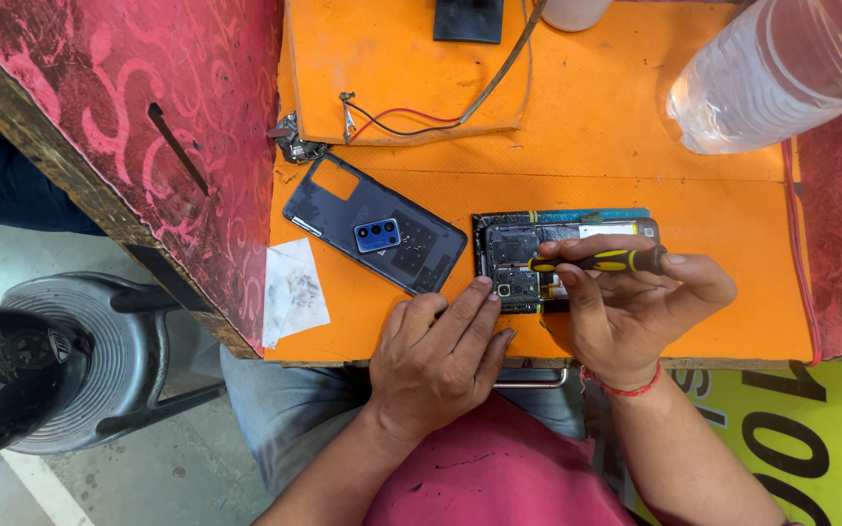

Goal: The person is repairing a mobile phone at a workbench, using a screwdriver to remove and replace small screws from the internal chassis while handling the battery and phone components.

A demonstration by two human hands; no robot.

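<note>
An opened phone (518, 255) lies on the orange mat (635, 146) with its inner boards showing. My right hand (631, 307) grips a black and yellow screwdriver (601, 261) laid across the phone, its tip pointing left onto the upper boards. My left hand (440, 356) rests flat at the mat's front edge, fingertips touching the phone's lower left corner. The phone's dark back cover (372, 234), with a blue camera piece (377, 235) on it, lies to the left, apart from both hands.
A clear plastic bottle (782, 73) lies at the back right. Red and black wires (392, 122) and a metal clip (294, 144) sit behind the cover. A white scrap (294, 287) lies at the mat's left edge. A grey stool (99, 360) stands lower left.
</note>
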